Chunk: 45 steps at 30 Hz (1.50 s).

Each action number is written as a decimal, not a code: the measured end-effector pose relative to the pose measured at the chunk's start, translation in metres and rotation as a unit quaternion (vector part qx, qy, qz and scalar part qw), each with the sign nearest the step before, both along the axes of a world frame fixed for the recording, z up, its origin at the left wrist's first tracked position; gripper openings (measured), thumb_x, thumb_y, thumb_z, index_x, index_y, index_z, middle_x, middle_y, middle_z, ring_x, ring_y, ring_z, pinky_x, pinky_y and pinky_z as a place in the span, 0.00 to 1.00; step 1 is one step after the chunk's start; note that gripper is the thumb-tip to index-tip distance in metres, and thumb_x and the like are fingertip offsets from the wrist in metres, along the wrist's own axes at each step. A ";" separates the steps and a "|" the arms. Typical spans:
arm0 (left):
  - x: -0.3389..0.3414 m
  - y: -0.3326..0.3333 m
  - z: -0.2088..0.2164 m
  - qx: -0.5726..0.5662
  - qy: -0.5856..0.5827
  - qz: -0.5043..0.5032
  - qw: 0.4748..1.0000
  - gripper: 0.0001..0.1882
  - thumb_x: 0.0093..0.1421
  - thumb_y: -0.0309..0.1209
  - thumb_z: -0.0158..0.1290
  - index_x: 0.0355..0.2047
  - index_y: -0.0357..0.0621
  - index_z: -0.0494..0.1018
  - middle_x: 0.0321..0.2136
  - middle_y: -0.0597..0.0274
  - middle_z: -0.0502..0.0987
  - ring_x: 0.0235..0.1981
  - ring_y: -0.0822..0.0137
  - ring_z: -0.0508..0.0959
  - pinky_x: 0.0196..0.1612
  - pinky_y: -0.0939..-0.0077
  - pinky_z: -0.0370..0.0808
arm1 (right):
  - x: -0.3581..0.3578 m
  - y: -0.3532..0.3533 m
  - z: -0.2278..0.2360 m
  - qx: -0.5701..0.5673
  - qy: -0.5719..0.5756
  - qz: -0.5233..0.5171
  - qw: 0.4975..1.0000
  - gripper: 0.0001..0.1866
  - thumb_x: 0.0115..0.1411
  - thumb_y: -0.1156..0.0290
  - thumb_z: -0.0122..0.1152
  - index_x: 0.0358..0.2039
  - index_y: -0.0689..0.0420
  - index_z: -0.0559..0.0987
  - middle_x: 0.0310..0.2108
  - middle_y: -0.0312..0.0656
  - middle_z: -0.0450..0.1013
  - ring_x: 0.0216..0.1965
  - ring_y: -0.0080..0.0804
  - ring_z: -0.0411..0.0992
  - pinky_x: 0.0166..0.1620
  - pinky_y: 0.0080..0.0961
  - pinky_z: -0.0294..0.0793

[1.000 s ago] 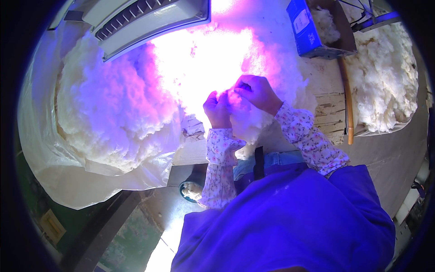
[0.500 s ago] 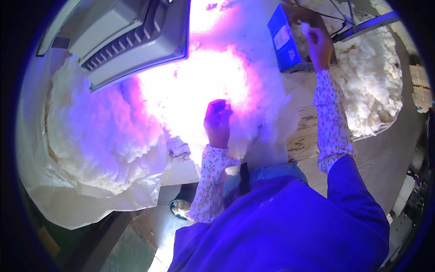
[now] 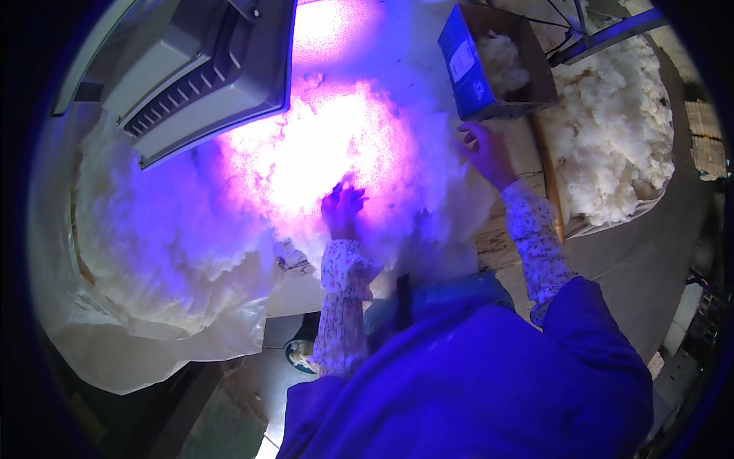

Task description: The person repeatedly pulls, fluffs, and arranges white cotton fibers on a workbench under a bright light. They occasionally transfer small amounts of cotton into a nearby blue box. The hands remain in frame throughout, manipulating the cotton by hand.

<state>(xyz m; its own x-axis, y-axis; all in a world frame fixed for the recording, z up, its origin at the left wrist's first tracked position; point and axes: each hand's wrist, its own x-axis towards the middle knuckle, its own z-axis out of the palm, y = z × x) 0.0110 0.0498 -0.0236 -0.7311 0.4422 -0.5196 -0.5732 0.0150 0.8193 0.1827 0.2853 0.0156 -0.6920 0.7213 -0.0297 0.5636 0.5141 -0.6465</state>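
Observation:
Under a glaring pink-violet light, loose white fibre fluff (image 3: pixel 382 164) lies across the middle of the work surface. My left hand (image 3: pixel 342 210) rests at the near side of this fluff, fingers spread, with nothing visible in them. My right hand (image 3: pixel 488 157) hovers just below the blue cardboard box (image 3: pixel 468 76), fingers loosely bent and apart, holding nothing I can see. Inside the open box sits a tuft of white fluff (image 3: pixel 505 65). The glare washes out detail beyond my left fingertips.
A big grey lamp housing (image 3: pixel 210 84) overhangs the upper left. Heaped fluff (image 3: pixel 168 245) lies on plastic sheeting (image 3: pixel 115 359) at left, and another fluffy pile (image 3: pixel 612 138) at right. A metal bar (image 3: pixel 612 37) crosses the upper right. A brown rod-like edge (image 3: pixel 547 176) runs beside the right pile.
My right hand has left the box, moving down and left, and the white tuft it held is gone from its fingers. My left hand has spread its fingers and shifted slightly left.

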 end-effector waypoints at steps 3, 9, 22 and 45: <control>0.002 0.014 0.003 -0.026 0.023 -0.009 0.999 0.14 0.56 0.31 0.53 0.40 0.33 0.69 0.28 0.59 0.74 0.27 0.71 0.74 0.30 0.80 0.72 | -0.016 -0.050 -0.034 -0.023 0.001 0.036 0.999 0.23 0.48 0.60 0.64 0.43 0.58 0.73 0.35 0.47 0.72 0.38 0.37 0.71 0.42 0.32 0.70; 0.012 0.024 0.010 -0.060 0.046 -0.021 0.997 0.15 0.56 0.32 0.53 0.40 0.32 0.69 0.27 0.59 0.74 0.25 0.72 0.73 0.29 0.81 0.71 | -0.044 -0.085 -0.021 -0.042 0.137 0.159 0.977 0.20 0.48 0.67 0.63 0.42 0.61 0.74 0.41 0.47 0.73 0.45 0.36 0.70 0.47 0.33 0.69; 0.023 0.028 0.015 -0.091 0.042 0.001 0.995 0.17 0.57 0.34 0.53 0.39 0.31 0.68 0.24 0.60 0.73 0.22 0.76 0.71 0.25 0.82 0.68 | -0.041 -0.080 -0.026 -0.303 0.233 0.027 0.924 0.26 0.47 0.83 0.51 0.50 0.58 0.68 0.44 0.41 0.68 0.40 0.25 0.68 0.41 0.21 0.71; 0.046 0.011 0.034 -0.205 0.363 -0.040 0.908 0.25 0.53 0.37 0.57 0.44 0.28 0.69 0.17 0.54 0.74 0.18 0.72 0.73 0.22 0.72 0.69 | -0.065 -0.109 0.066 0.081 0.215 0.136 0.964 0.07 0.46 0.78 0.60 0.28 0.58 0.76 0.27 0.39 0.71 0.27 0.31 0.71 0.30 0.24 0.70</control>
